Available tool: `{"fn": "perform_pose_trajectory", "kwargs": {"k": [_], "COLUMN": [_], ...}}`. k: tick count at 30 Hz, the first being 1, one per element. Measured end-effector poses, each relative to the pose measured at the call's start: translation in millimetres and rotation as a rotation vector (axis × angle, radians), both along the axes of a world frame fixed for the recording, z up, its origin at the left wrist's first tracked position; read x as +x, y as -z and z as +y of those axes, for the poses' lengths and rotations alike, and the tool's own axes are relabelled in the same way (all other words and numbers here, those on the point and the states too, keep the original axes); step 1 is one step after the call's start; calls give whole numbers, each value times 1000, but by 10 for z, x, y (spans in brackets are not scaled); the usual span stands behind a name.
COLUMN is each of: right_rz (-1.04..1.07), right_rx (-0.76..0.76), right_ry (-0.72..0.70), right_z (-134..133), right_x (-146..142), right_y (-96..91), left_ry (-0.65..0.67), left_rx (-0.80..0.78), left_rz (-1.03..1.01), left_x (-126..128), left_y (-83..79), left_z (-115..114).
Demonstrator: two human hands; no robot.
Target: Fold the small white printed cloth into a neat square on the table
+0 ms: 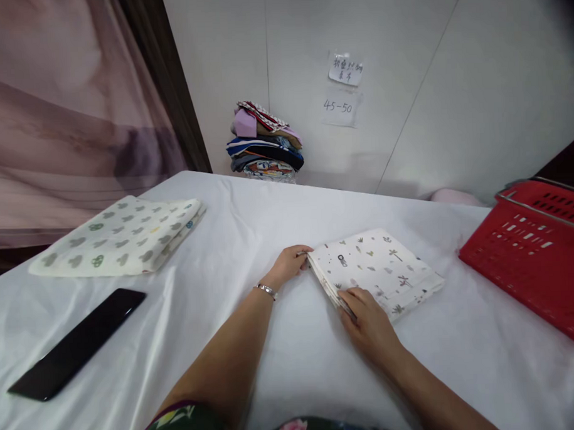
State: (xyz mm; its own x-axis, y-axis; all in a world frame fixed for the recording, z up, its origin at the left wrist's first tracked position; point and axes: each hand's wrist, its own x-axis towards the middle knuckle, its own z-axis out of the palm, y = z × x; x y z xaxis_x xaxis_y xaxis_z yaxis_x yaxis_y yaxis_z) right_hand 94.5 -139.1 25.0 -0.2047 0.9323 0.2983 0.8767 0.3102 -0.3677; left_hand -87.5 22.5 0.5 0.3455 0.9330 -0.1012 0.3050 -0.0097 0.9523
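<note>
A folded white cloth (371, 268) printed with small plants and palm trees lies on the white-covered table (216, 343), a little right of the middle. My left hand (291, 264), with a bracelet at the wrist, pinches the cloth's far left corner. At the near left corner my right hand (368, 322) grips the same cloth, thumb and fingers closed over its layered edge. Further left rests another folded cloth (122, 236), cream with grey, green and yellow shapes; neither hand touches it.
A flat black glossy slab (79, 344) lies at the front left. On the right stands a red plastic basket (528, 257) with a metal handle. Beyond the table's far edge rises a pile of folded fabrics (265, 143) against the wall, under paper notes (342, 106). A pink curtain (71, 122) hangs at left.
</note>
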Motion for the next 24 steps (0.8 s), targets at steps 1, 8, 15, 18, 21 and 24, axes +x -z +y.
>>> {"fn": "perform_pose_trajectory", "kwargs": {"k": [1,8,15,18,21,24], "right_rz": [4,166,260,191,75,3], "right_rx": [-6,-116,-185,-180,-160,-133], "right_ry": [5,10,17,29,50,79], "right_z": [1,-1,-12,7,33,49], "right_x": [2,44,87,87,60,15], "right_y": [4,-66,-200,-167,-126,-113], "left_ry": [-1,56,162,194,199,181], "left_rx": [6,211,325,331,338,381], "left_rz": [10,28,112,168,198,242], "left_x": [-1,-18,-45,-57,-48,-27], "left_y": [-1,-117,-186,-224,-229,-215], "left_z": [4,9,0,-14,-22,-28]}}
